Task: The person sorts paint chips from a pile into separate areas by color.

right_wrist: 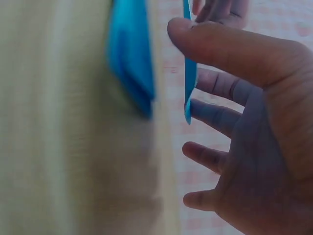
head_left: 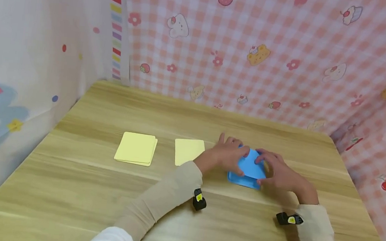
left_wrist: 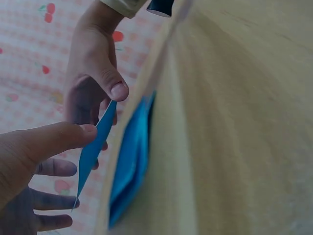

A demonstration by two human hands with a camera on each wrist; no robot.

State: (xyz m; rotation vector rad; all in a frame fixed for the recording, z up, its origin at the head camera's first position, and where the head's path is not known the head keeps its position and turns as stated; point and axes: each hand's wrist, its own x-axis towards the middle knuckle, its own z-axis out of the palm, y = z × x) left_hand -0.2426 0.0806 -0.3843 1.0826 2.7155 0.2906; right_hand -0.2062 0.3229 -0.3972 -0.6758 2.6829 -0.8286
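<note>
A square blue paper sheet (head_left: 252,164) is held up between both hands, above a low stack of blue paper squares (head_left: 242,180). My left hand (head_left: 226,154) pinches its left side between thumb and fingers. On the opposite side, my right hand (head_left: 280,174) grips the sheet, its thumb on the near face and fingers behind. Seen edge-on in the left wrist view, the held sheet (left_wrist: 93,149) is apart from the blue stack (left_wrist: 131,161) on the table. In the right wrist view one end of the sheet (right_wrist: 190,78) curls slightly, and the lower fingers are spread.
Left of the hands lies a pale yellow paper square (head_left: 188,151), partly overlapped by the left hand. Farther left is a slightly offset stack of yellow squares (head_left: 136,148). The wooden table (head_left: 68,186) meets a pink checked cloth (head_left: 218,76) at its back edge.
</note>
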